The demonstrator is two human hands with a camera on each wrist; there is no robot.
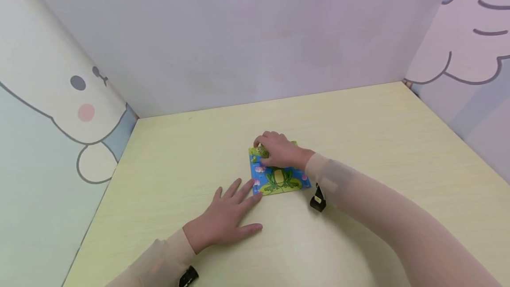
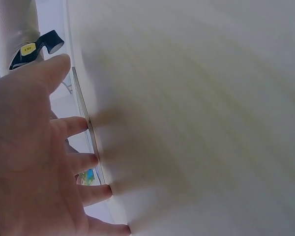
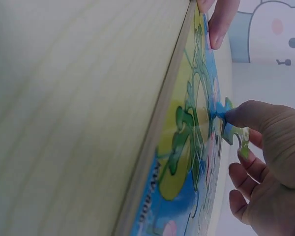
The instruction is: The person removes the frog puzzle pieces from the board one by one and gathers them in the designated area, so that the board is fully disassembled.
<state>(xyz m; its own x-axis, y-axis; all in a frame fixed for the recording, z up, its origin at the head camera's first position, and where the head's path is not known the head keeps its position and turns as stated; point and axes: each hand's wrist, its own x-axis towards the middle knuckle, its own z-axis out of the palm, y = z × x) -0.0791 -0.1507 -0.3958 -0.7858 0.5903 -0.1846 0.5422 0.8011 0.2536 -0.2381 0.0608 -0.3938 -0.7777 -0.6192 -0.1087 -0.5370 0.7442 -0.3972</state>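
Observation:
A frog jigsaw puzzle (image 1: 281, 179) in blue and green lies flat on the table, its upper part covered by my right hand (image 1: 279, 150). Thumb and fingers of that hand pinch a jigsaw piece (image 3: 229, 132), green and blue with a curved cutout, raised at a tilt over the board in the right wrist view. My left hand (image 1: 224, 219) lies with fingers spread on the tabletop, its index fingertip at the puzzle's lower left corner. In the left wrist view, a small part of the puzzle (image 2: 90, 175) shows between the left fingers.
The pale wooden table (image 1: 191, 145) meets a plain back wall (image 1: 239, 34). Side walls carry cartoon animal drawings. A black wrist device (image 1: 318, 200) hangs under the right forearm, and another black device (image 1: 188, 276) sits at the left wrist.

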